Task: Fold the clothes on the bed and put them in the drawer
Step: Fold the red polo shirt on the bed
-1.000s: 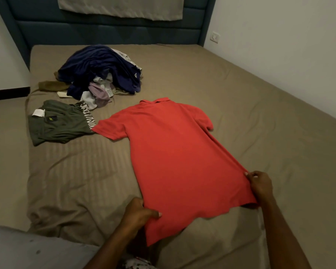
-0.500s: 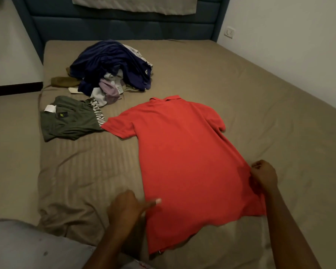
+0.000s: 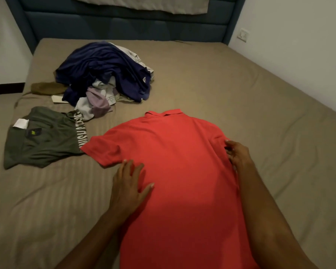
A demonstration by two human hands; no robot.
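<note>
A red polo shirt [image 3: 178, 164] lies flat, back up, on the bed [image 3: 241, 98], collar toward the headboard. My left hand [image 3: 128, 183] rests flat on the shirt's left side under the left sleeve, fingers straight and spread. My right hand [image 3: 238, 154] touches the shirt's right edge by the right sleeve, fingers extended. A heap of unfolded clothes [image 3: 105, 74], mostly dark blue, sits at the far left of the bed. An olive green garment [image 3: 43, 138] with white lettering lies beside the red sleeve. No drawer is in view.
A dark blue padded headboard [image 3: 124, 26] stands behind the bed, with a beige cloth hanging over it. A white wall with a socket [image 3: 243, 34] runs along the right. The floor [image 3: 0, 113] lies to the left of the bed.
Both hands have let go of the shirt's bottom hem and moved up its sides toward the sleeves. The camera has leaned closer over the shirt.
</note>
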